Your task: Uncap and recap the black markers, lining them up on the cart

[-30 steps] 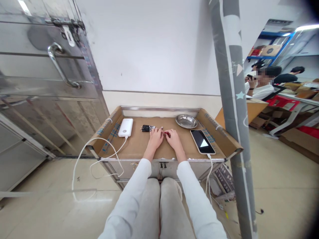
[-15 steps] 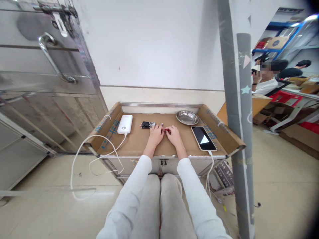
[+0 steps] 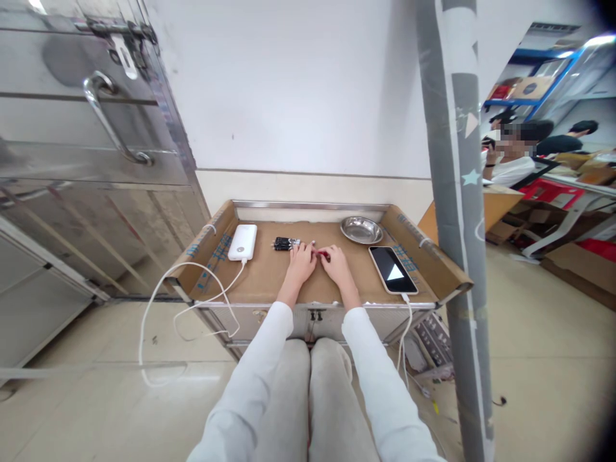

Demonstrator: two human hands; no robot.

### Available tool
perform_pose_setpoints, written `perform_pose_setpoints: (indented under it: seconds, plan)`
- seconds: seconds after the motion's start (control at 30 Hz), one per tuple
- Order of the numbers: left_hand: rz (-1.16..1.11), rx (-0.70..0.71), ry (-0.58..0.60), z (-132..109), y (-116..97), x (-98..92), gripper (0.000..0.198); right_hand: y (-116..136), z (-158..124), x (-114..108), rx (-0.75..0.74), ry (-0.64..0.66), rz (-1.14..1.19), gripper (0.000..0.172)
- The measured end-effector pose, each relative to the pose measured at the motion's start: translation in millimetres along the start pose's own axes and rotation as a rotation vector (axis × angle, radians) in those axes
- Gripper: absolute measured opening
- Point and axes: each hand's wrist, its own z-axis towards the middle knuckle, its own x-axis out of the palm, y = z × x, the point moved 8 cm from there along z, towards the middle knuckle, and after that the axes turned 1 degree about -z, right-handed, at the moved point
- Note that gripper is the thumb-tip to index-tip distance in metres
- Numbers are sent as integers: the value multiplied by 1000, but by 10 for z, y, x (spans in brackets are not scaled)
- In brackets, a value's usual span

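Note:
My left hand (image 3: 302, 262) and my right hand (image 3: 335, 263) rest close together over the cardboard-covered top of a small cabinet (image 3: 269, 282). Between their fingertips is a small, thin dark red object (image 3: 321, 253), pinched from both sides; its kind is too small to make out. Just left of my left hand lies a row of several slim black pieces with silvery ends (image 3: 283, 244), partly covered by the fingers. A small pale tip (image 3: 313, 242) shows just beyond the fingers.
A steel dish (image 3: 362, 230) stands at the back right. A phone (image 3: 393, 269) with a cable lies to the right, a white power bank (image 3: 243, 242) with a looping cable to the left. A wrapped grey pole (image 3: 464, 256) rises at the right; people sit beyond it.
The view has shifted slightly, so the scene sits a little lower. Both hands keep nearly the same place and hold on the red object.

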Motion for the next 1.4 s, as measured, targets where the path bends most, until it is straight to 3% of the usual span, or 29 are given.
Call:
perform_pose_setpoints:
  seconds: [0.47, 0.77, 1.03, 1.4]
  plan:
    - [0, 4, -40, -6, -23, -76, 23, 47, -10, -33, -30, -2, 0, 27]
    - [108, -157, -161, -50, 98, -194, 20, -4, -29, -90, 18, -81, -13, 27]
    - [130, -210, -155, -63, 123, -192, 20, -30, -21, -48, 11, -68, -10, 27]
    - [124, -123, -97, -41, 101, -108, 18, 24, -13, -52, -7, -56, 75, 28]
